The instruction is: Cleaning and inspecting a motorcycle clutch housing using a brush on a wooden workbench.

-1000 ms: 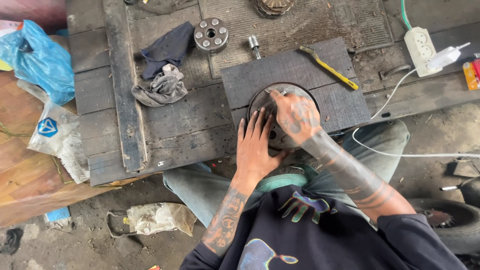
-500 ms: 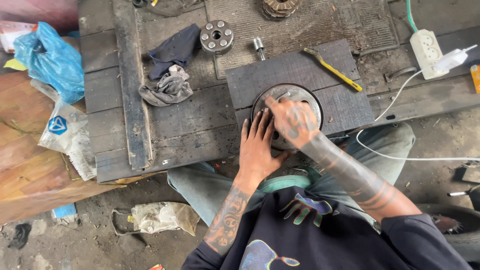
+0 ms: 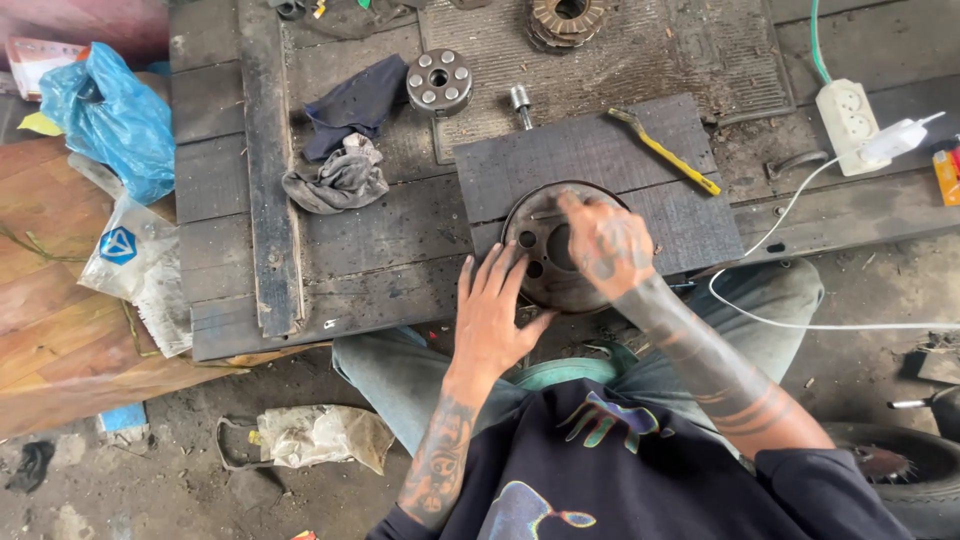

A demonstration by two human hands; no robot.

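Right at the near edge of a dark square board lies a round metal clutch plate, rusty, with holes around a centre opening, part of it hidden under the hands. The right hand rests on top of the plate, fingers bent and drawn together toward the far rim; whether they pinch a small part I cannot tell. The left hand lies flat against the plate's near-left rim, fingers spread and straight, steadying it.

The board sits on a plank workbench. On the board's far right lies a yellow-handled tool; just beyond its far edge stands a short metal shaft. Further left are a round hub with bolt heads, a dark blue cloth and a grey rag. At the far edge lies a stack of friction rings. To the right, a white power strip trails a white cable across the knee.

The plate overhangs the bench edge above the lap; if the left hand lifts while the right pushes, it could likely slide off and drop. The rusty rim could scrape bare fingers, and the cable could snag a leg.
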